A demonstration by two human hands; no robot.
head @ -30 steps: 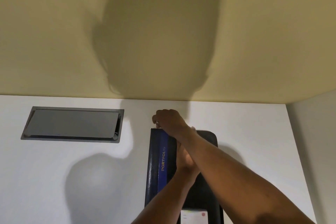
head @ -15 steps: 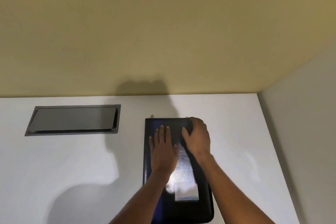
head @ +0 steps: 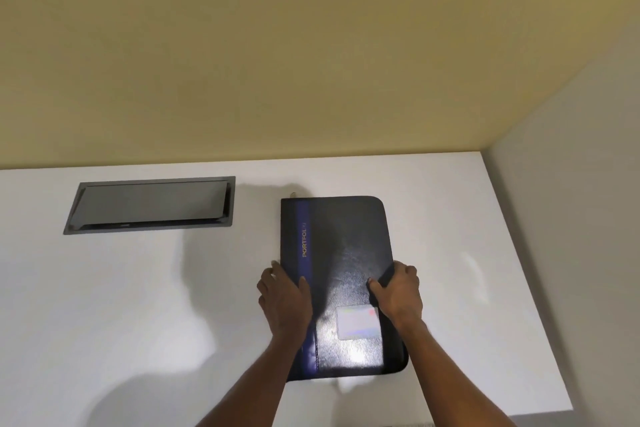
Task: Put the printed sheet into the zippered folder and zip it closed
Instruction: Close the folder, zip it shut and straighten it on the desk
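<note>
Both hands, left hand and right hand, clasp the closed zippered folder's side edges.

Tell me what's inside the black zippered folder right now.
The folder lies closed on the white table, left hand and right hand gripping its side edges. Its cover hides everything inside, so the printed sheet cannot be seen.

You have one zippered folder at your 12 o'clock, two hands on it, left hand and right hand, and one grey hatch at 10 o'clock.
</note>
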